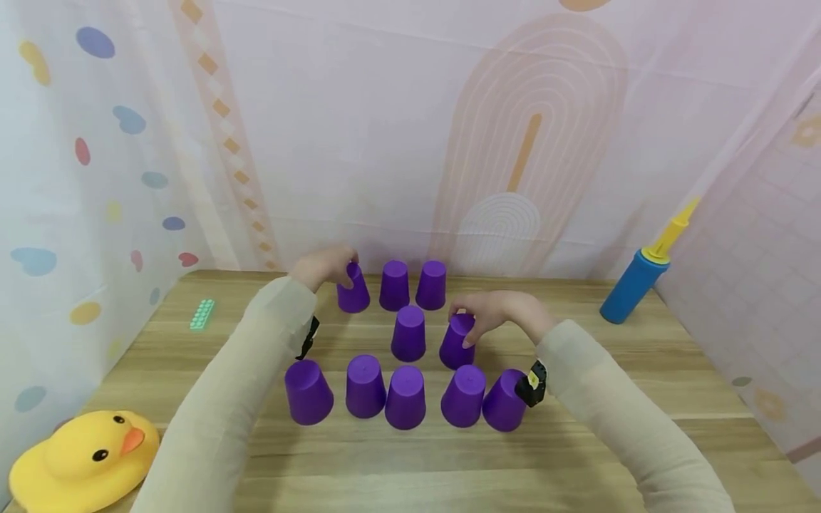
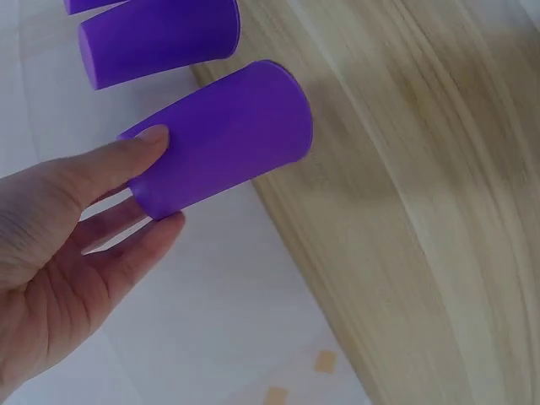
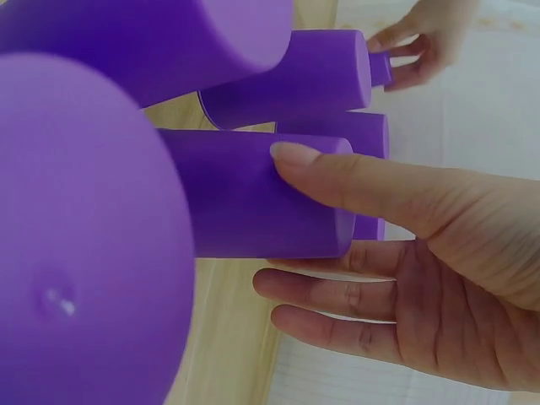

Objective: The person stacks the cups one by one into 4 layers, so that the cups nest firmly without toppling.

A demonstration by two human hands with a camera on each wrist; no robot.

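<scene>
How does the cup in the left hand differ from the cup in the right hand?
The left hand's cup sits in the back row, at its left end; the right hand's cup sits in the middle row, at its right end. The left hand's cup leans slightly; the right hand's cup tilts too, toward the other side. Both are purple, upside down, and gripped near the top.

Tight gaps among purple cups (image 1: pixel 408 333); open table (image 1: pixel 577 456) front and sides.

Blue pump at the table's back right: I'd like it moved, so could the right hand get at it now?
Probably not at once: the right hand grips a purple cup; otherwise the way to the blue pump looks free.
</scene>
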